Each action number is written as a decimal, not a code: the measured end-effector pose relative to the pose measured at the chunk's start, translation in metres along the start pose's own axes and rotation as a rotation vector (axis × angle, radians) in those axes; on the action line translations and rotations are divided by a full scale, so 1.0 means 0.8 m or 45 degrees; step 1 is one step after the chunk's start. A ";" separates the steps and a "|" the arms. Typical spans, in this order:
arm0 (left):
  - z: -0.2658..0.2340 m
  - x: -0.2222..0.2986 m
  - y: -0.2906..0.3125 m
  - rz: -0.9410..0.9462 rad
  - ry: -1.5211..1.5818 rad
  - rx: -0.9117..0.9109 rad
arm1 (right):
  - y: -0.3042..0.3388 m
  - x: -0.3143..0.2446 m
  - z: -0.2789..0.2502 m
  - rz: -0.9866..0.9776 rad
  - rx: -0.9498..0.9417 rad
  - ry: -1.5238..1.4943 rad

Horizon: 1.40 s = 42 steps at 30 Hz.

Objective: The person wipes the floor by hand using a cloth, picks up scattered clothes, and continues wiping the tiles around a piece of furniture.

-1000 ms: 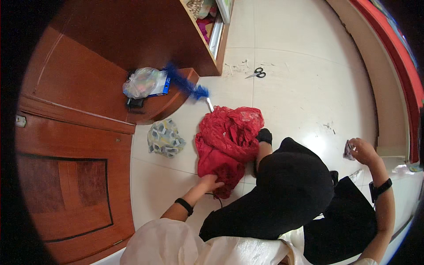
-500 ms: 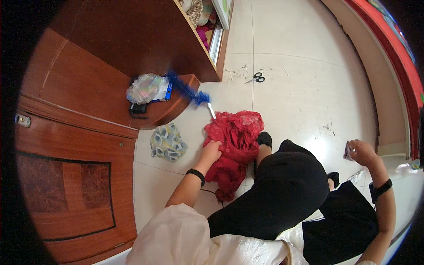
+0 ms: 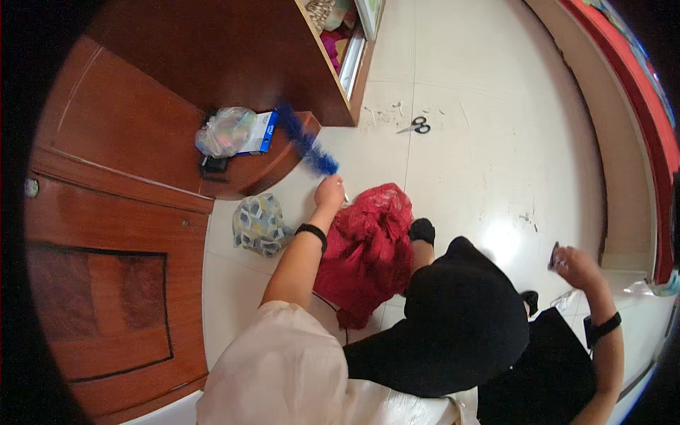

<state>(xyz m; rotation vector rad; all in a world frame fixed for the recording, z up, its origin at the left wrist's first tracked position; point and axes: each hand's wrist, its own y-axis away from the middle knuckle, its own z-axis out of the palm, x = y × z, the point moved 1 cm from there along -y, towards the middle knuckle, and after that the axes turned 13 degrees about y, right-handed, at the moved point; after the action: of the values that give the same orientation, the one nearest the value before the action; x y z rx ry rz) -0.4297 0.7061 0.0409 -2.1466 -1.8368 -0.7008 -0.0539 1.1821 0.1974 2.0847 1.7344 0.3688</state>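
My left hand (image 3: 329, 193) is closed around the white handle of a fluffy blue duster (image 3: 306, 147), just beyond a crumpled red plastic bag (image 3: 368, 248). The duster's head points away, toward a low wooden corner shelf. To the left of that wrist lies a crumpled patterned bag (image 3: 260, 225) in grey, white and yellow. Off to the right, my right hand (image 3: 579, 268) pinches a small dark-edged item (image 3: 554, 256), partly hidden by the fingers and too small to name.
Scissors (image 3: 419, 126) with black handles lie on the tiled floor (image 3: 482, 163) among small scraps. On the corner shelf (image 3: 276, 166) sit a clear bag (image 3: 230, 131) and a blue-and-white box (image 3: 261, 134). An open cabinet (image 3: 352, 67) stands above; a wooden door (image 3: 120, 191) is at left.
My left hand has let go of the red bag and moved forward onto the duster handle. The red bag has shifted a little. My right hand keeps its small item.
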 end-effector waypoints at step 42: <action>-0.268 -0.151 -0.213 -0.256 0.675 0.376 | -0.039 0.010 0.040 -0.023 -0.166 0.194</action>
<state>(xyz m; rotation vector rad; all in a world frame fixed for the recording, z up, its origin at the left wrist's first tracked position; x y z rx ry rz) -0.6519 0.5333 0.1433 -1.4327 -1.7368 -0.8744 -0.0656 1.1906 0.1541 1.9928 1.7618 0.6330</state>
